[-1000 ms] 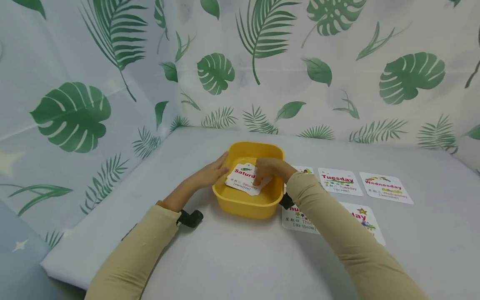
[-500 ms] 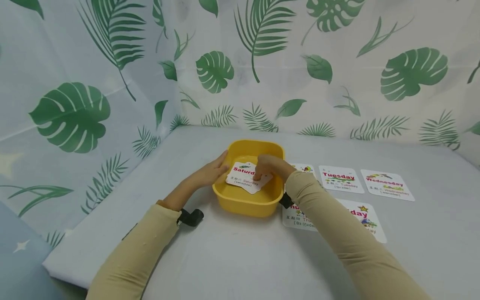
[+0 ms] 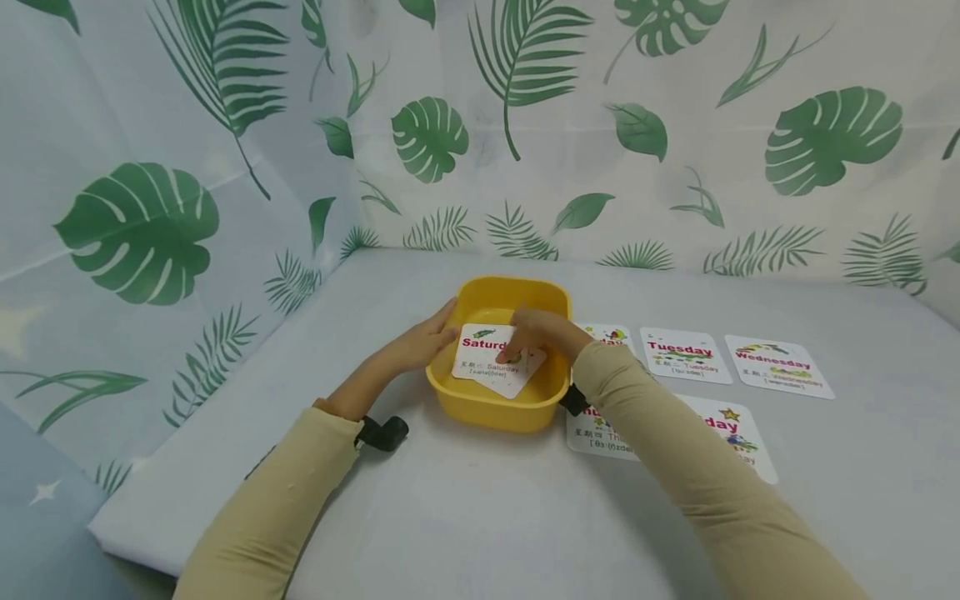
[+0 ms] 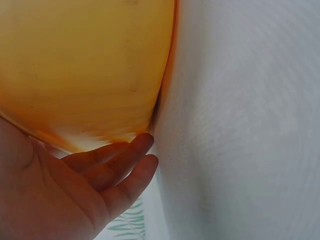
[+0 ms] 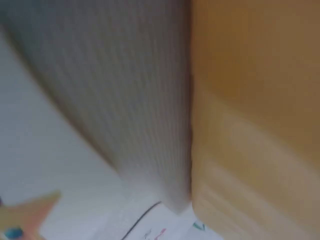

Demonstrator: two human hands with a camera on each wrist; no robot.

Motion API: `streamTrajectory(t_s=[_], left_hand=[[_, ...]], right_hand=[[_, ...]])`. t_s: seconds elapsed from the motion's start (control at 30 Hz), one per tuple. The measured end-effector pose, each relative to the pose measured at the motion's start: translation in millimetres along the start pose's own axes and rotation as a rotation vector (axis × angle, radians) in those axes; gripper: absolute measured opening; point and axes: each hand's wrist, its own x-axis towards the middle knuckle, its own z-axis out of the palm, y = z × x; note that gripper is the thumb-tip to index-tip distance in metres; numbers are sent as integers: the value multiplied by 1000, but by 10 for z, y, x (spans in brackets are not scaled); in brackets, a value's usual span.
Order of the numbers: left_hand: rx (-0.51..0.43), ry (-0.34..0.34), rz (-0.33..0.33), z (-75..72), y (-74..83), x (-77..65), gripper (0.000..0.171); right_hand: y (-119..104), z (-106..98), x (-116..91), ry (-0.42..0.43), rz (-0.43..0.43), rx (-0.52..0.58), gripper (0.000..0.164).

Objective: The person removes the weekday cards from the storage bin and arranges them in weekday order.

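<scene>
A yellow plastic basin (image 3: 498, 417) stands on the table. My left hand (image 3: 416, 346) grips its left side, thumb over the rim; in the left wrist view the fingers (image 4: 120, 167) lie along the outer wall (image 4: 90, 65). Inside the basin, my right hand (image 3: 536, 333) pinches a white card printed "Saturday" (image 3: 480, 354), its fingers covering the card's right part. Under it shows the edge of another white card (image 3: 517, 385). In the right wrist view, the basin's wall (image 5: 260, 100) fills the right side and the right hand is out of sight.
To the right lie a Tuesday card (image 3: 684, 354), a Wednesday card (image 3: 780, 367) and a partly covered card (image 3: 611, 335). Nearer, the right sleeve overlaps a Thursday card (image 3: 600, 437) and a card ending in "day" (image 3: 738, 437). A leaf-patterned cloth (image 3: 555, 125) hangs behind.
The Saturday card has turned straighter and shifted up slightly under my right hand, and more of the card beneath shows. My left hand stays on the basin.
</scene>
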Motion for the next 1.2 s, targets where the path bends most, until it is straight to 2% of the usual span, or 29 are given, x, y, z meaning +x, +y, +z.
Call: streamTrajectory(t_s=[0.1,0.27,0.5,0.7,0.87,1.0,1.07,1.2], left_hand=[[1,1,-7,-1,3,-3,59],[-12,1,-20,11,9,-5,60],[-22,-4,-20,34,-9,12,59],[1,0,-13,-3,-1,-3,59],[-11,-13,-18,37,77,15,59],[-6,-14,-8,32,76,1,59],[-3,-10,-7,20,70,-13,59],[-9,-3,-9,5,62,-37,60]], right_hand=[[7,21,4,154,-62,84,73],[0,36,-30,404,-203,122,69],[66,-68,-203,583,-424,177,64],[293,-244,-600,760,-558,158,48],[859,-341,-1118,846,-513,122,45],[1408,-345,-1504,854,-375,67,46],[1680,-315,-1658,835,-267,35,46],[2157,-273,-1922,705,-88,34,49]])
